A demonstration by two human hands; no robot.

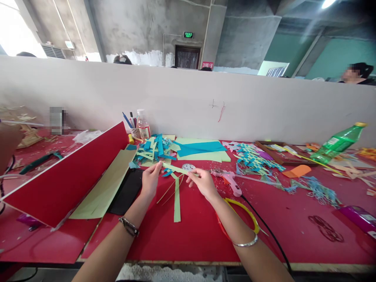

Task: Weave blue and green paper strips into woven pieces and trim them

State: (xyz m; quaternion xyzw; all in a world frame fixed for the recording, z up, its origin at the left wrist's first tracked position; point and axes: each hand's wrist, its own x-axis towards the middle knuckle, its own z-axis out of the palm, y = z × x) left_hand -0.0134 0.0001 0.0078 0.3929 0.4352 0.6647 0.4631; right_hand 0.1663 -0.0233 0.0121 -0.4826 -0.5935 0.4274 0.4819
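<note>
A narrow light green paper strip (175,168) stretches between my two hands above the red table. My left hand (150,179) pinches its left end, and my right hand (202,182) grips the right end between thumb and fingers. Below them a second light green paper strip (177,201) lies on the table, with thin sticks beside it. Just behind my hands is a heap of blue and green paper strips (155,149). A pink glue gun (229,181) rests to the right of my right hand, its black cord running toward the front edge.
A red upright board (70,172) stands at left, beside green paper sheets (100,192) and a black flat object (126,192). Yellow-handled scissors (249,213) lie under my right forearm. Farther right are woven paper pieces (255,158) and a green bottle (337,143). A white partition (176,98) closes the back.
</note>
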